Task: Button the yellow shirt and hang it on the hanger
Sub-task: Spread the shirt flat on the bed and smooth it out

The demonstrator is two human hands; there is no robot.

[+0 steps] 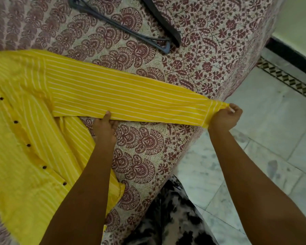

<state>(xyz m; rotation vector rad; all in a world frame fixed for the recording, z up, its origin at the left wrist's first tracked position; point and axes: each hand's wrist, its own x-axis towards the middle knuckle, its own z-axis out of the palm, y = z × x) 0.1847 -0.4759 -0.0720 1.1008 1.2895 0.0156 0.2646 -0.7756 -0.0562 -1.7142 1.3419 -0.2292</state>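
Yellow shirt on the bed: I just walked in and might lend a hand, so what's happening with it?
A person has the yellow shirt spread on the patterned bed and holds one sleeve stretched out flat. The right hand pinches the cuff at the bed's corner, while the left hand grips the sleeve's near edge midway. Dark buttons run down the front. Two dark hangers lie beyond, untouched.

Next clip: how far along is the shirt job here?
Done: yellow shirt lies flat, its dark buttons look fastened. In hand: left hand and right hand pull one sleeve straight, the right pinching the cuff. Left: hanging; the black hangers lie untouched on the bed.
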